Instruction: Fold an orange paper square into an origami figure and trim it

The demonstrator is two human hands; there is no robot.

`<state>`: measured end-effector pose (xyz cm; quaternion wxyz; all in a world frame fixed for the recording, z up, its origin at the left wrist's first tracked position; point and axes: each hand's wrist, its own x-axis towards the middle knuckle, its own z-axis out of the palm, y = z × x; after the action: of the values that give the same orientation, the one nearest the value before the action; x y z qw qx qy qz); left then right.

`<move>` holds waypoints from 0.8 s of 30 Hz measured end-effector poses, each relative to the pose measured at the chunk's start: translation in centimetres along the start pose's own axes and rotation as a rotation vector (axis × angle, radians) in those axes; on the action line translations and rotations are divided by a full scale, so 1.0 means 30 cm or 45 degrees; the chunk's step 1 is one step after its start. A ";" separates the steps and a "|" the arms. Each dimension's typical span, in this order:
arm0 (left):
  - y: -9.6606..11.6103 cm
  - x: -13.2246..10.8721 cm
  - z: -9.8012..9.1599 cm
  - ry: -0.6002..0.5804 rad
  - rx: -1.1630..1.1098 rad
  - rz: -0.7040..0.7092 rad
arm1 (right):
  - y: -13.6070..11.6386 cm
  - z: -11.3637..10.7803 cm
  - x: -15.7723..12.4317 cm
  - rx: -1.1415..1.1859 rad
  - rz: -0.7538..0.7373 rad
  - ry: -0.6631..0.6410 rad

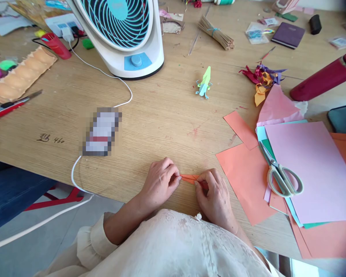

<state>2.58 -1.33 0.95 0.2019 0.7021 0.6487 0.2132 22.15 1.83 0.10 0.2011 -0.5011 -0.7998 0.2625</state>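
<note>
Near the table's front edge, a small, narrow piece of folded orange paper [189, 177] stretches between my two hands. My left hand [163, 181] pinches its left end between thumb and fingers. At the other end, my right hand [215, 194] is closed on the paper, and its fingers hide part of it. Flat orange sheets [245, 177] lie just to the right of my right hand. Beyond them, scissors [282, 179] with pale handles rest on a stack of coloured paper topped by a pink sheet [314, 161].
A white fan [132, 63] stands at the back left, with a phone [101, 132] and its white cable in front. A green and blue origami figure [204, 84] sits mid-table. Several folded paper figures [262, 80] lie near a dark red bottle [323, 77]. A bundle of sticks [216, 34] is farther back.
</note>
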 end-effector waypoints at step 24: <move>-0.057 -0.118 -0.015 -0.012 0.356 0.515 | 0.010 0.006 0.001 0.009 -0.065 0.004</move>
<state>0.67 -4.73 0.22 0.0593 0.8397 0.5173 0.1542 22.23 1.91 -0.21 0.2110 -0.4801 -0.8110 0.2593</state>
